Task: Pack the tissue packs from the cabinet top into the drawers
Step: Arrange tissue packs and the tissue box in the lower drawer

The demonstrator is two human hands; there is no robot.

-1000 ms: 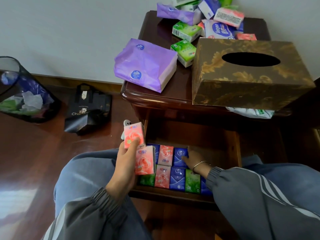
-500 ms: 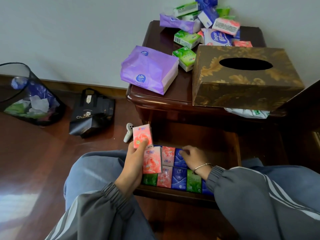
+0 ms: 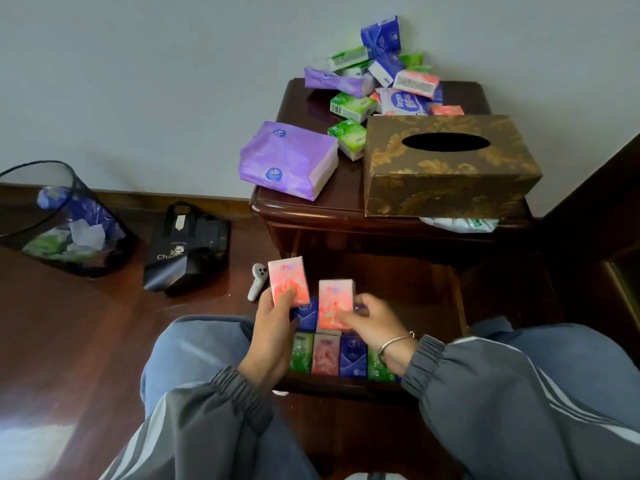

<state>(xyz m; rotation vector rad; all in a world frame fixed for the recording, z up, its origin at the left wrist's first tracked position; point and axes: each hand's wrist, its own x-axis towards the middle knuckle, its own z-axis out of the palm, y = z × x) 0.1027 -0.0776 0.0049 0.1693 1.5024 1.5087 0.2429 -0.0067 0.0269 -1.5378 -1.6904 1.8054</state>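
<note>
Drawer part-filled, much left.
Low centre, my left hand (image 3: 273, 327) grips one pink pack (image 3: 289, 284), my right hand (image 3: 372, 325) pinches a second pink pack (image 3: 336, 304) over the open drawer (image 3: 346, 388); stowed packs (image 3: 325, 355) line its near end, and a heap (image 3: 391, 98) waits on the cabinet top (image 3: 298, 109) above.

A pink floral pack (image 3: 289, 284), a purple pack (image 3: 287, 161), a brown tissue box (image 3: 450, 174) patterned with gold scrolls.

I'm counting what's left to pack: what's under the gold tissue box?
A white wrapper with green print pokes out from under the tissue box at its front edge. The box covers the rest.
</note>
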